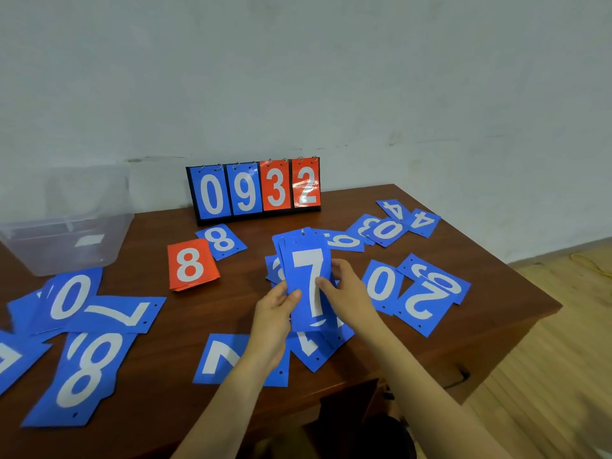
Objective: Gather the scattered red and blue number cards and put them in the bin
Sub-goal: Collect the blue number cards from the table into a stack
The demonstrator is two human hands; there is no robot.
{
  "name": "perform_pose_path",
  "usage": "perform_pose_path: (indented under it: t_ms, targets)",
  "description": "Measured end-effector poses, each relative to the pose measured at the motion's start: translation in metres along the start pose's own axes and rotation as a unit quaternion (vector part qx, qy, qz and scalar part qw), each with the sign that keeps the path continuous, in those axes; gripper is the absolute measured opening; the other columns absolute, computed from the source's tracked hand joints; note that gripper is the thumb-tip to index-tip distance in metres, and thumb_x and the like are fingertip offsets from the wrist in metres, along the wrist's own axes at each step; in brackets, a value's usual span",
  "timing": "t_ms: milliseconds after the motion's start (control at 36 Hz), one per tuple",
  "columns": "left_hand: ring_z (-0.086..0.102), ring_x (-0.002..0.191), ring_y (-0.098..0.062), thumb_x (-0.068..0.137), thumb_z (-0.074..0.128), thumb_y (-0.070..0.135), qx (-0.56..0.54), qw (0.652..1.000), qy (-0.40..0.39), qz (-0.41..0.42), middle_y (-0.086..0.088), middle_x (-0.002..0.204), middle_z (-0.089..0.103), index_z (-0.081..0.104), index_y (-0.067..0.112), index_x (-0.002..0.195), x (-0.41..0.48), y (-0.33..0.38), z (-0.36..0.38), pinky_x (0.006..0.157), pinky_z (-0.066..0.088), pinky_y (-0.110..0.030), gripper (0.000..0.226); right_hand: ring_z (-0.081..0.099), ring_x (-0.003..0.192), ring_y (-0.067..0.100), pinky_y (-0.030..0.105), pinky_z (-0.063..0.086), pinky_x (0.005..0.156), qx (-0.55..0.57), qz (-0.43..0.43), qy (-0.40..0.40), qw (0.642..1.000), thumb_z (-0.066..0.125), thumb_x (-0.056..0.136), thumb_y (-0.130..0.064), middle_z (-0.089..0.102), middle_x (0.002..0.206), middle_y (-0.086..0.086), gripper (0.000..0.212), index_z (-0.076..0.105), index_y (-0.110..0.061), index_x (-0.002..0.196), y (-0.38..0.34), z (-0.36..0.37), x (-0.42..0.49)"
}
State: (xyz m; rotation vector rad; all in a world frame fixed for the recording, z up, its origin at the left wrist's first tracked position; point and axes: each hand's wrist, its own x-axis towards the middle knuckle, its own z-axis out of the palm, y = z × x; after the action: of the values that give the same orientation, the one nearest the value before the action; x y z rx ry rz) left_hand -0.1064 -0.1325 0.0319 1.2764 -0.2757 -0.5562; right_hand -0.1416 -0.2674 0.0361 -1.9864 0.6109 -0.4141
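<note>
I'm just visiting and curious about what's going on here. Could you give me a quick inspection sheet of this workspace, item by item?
Surface: brown wooden table, cards strewn across most of it.
Job's things: blue stack with a 7 on top, held up; red stack topped by an 8; loose blue cards all round; clear bin at back left, no cards seen inside.
Clutter: flip scoreboard reading 0932, by the wall.
Fingers: left hand and right hand both grip the blue stack.
Cables: nothing seen for certain.
Surroundings: pale wall, wooden floor at right.
</note>
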Motion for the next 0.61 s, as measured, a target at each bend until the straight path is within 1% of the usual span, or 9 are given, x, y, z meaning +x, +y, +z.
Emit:
perform_pose_path:
  t_ms: [111,194,250,306,361,417,472,528,611]
  targets:
    - [0.070,0.092,-0.013,0.096,0.051,0.011,0.037,0.999,-0.021,-0.001,0.000,0.108,0.071,0.063,0.015,0.119,0.005,-0.002,0.001,0.065,0.055,-0.021,0.026,0.050,0.123,0.017,0.024,0.043,0.088,-0.018,-0.039,0.010,0.999,0.052,0.096,-0.025,0.052,0.136,-0.002,0.046,0.035,-0.020,0.138,0.001,-0.004,-0.003]
    - [0.070,0.091,-0.017,0.094,0.054,0.010,0.051,0.999,0.003,0.003,-0.002,0.106,0.071,0.065,0.010,0.117,0.012,-0.003,0.000,0.067,0.057,-0.025,0.025,0.047,0.127,0.017,0.026,0.042,0.095,-0.017,-0.053,-0.019,0.998,0.054,0.095,-0.026,0.050,0.138,-0.002,0.047,0.036,-0.023,0.139,0.004,-0.013,-0.001]
    - [0.070,0.092,-0.019,0.093,0.056,0.010,0.035,0.999,0.020,0.000,-0.004,0.105,0.071,0.066,0.011,0.112,0.016,-0.004,0.002,0.069,0.058,-0.028,0.022,0.047,0.127,0.019,0.031,0.044,0.098,-0.021,-0.042,-0.027,0.999,0.055,0.094,-0.031,0.048,0.140,-0.001,0.052,0.034,-0.025,0.142,0.006,-0.023,0.004]
    - [0.070,0.092,-0.020,0.092,0.058,0.009,0.029,0.999,0.040,0.008,-0.004,0.103,0.070,0.067,0.015,0.104,0.019,-0.006,0.003,0.068,0.058,-0.028,0.016,0.045,0.129,0.021,0.038,0.045,0.101,-0.037,-0.013,-0.006,0.999,0.057,0.092,-0.036,0.042,0.145,0.002,0.063,0.027,-0.024,0.146,0.011,-0.036,0.014]
    - [0.069,0.093,-0.020,0.090,0.060,0.008,0.030,0.998,0.061,0.017,-0.004,0.101,0.070,0.066,0.019,0.097,0.021,-0.009,0.002,0.072,0.057,-0.032,0.014,0.040,0.133,0.025,0.038,0.039,0.103,-0.099,0.016,0.002,0.995,0.059,0.090,-0.037,0.034,0.151,0.006,0.076,0.017,-0.018,0.150,0.020,-0.051,0.025]
    - [0.069,0.092,-0.020,0.090,0.061,0.009,0.026,0.997,0.075,0.022,-0.005,0.100,0.070,0.065,0.020,0.096,0.023,-0.011,0.001,0.076,0.057,-0.037,0.013,0.033,0.137,0.028,0.040,0.035,0.106,-0.169,0.041,-0.017,0.985,0.062,0.089,-0.038,0.027,0.154,0.010,0.085,0.009,-0.015,0.152,0.036,-0.062,0.035]
    - [0.070,0.089,-0.017,0.090,0.061,0.010,0.023,0.996,0.082,0.025,-0.004,0.099,0.070,0.064,0.022,0.096,0.024,-0.012,-0.001,0.072,0.056,-0.033,0.013,0.022,0.142,0.029,0.042,0.028,0.111,-0.248,0.056,-0.053,0.966,0.064,0.087,-0.041,0.020,0.156,0.011,0.092,0.006,-0.013,0.152,0.053,-0.068,0.042]
    - [0.070,0.088,-0.015,0.090,0.061,0.011,0.015,0.996,0.081,0.022,-0.003,0.099,0.069,0.063,0.022,0.097,0.025,-0.012,-0.001,0.067,0.054,-0.028,0.013,0.010,0.145,0.029,0.045,0.021,0.116,-0.325,0.063,-0.094,0.939,0.063,0.085,-0.047,0.014,0.158,0.009,0.094,0.006,-0.012,0.151,0.068,-0.069,0.046]
    - [0.070,0.090,-0.017,0.090,0.061,0.011,0.007,0.997,0.073,0.017,-0.004,0.100,0.069,0.064,0.021,0.098,0.025,-0.014,-0.002,0.068,0.055,-0.030,0.013,-0.008,0.146,0.028,0.050,0.004,0.118,-0.380,0.063,-0.149,0.911,0.051,0.088,-0.056,0.002,0.160,0.008,0.089,0.005,-0.015,0.152,0.079,-0.072,0.051]
